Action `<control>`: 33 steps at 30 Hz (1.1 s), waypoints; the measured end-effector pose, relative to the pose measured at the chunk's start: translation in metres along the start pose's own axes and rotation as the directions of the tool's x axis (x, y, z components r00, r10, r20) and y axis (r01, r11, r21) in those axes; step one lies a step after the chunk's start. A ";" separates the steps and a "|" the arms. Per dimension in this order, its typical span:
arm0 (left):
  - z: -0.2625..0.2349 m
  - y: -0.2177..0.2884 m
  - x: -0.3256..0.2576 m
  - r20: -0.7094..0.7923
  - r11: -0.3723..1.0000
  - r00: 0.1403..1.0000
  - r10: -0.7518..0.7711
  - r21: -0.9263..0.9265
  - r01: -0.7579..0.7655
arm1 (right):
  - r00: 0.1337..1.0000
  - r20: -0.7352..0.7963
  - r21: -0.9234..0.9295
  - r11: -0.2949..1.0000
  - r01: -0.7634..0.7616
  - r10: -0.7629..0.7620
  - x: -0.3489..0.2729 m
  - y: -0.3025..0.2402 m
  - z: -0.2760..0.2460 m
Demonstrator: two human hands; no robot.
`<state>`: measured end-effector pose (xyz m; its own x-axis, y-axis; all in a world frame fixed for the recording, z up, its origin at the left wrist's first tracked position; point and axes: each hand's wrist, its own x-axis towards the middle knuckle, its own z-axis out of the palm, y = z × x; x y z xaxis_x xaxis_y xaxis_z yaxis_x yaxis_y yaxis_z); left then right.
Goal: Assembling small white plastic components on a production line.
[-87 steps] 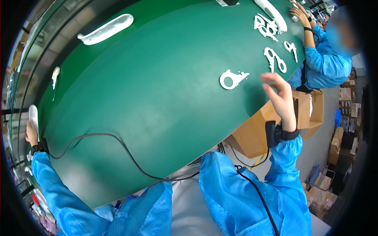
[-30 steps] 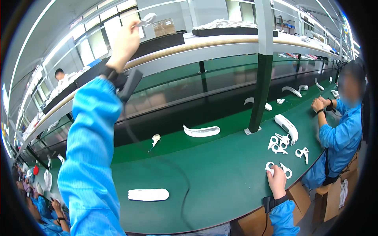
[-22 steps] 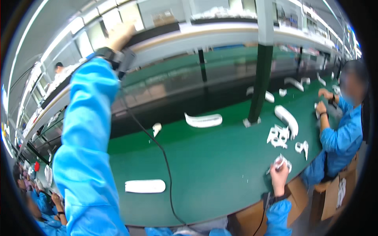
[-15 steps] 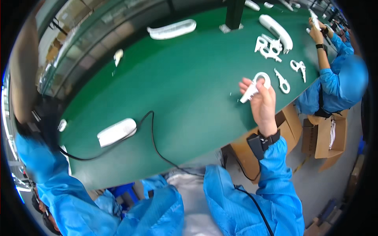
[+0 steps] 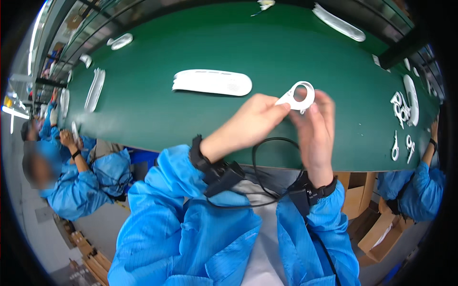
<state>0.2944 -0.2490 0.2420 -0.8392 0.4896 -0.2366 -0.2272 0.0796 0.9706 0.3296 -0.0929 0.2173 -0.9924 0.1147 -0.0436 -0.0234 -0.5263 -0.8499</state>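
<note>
A white plastic part with a ring at one end and a narrow tab [image 5: 300, 106] is held up over the green table. My left hand [image 5: 245, 121] pinches its tab between thumb and fingers. At the ring's right side is my right hand [image 5: 317, 138], slightly blurred, its fingers apart and curved, the tips close to the rim. Whether they touch it is hard to tell. Beyond my left hand a long white cover [image 5: 212, 82] lies on the table. A black cable [image 5: 254, 157] loops between my wrists, where black devices are strapped.
Several more white ring parts [image 5: 400, 112] lie at the right, beside a long white shell [image 5: 411, 100]. Other white shells [image 5: 95, 90] lie far left and at the back [image 5: 338, 23]. A black post [image 5: 405, 47] rises back right. Co-workers sit on both sides; a cardboard box [image 5: 381, 233] stands lower right.
The view has swung left, so the table things sit farther right. My left hand came in from the far left and took the ring part's tab; my right hand held the part before.
</note>
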 end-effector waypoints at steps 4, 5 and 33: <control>-0.066 0.012 -0.020 0.384 0.864 0.891 -0.244 -0.332 0.379 | 0.715 0.609 -0.732 0.102 0.673 -0.345 0.004 -0.013 0.001; -0.078 0.009 -0.022 0.374 0.863 0.896 -0.240 -0.341 0.374 | 0.713 0.630 -0.710 0.143 0.689 -0.306 0.004 -0.006 0.013; -0.144 -0.033 0.012 0.062 0.261 0.788 0.613 0.925 -0.276 | 0.826 0.494 -0.863 -0.034 0.504 -0.271 0.045 0.085 0.078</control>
<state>0.2212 -0.3705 0.2010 -0.7697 0.4882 0.4114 0.6292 0.6892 0.3593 0.2731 -0.1978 0.1840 -0.8732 -0.1786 0.4534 -0.3958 0.8028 -0.4460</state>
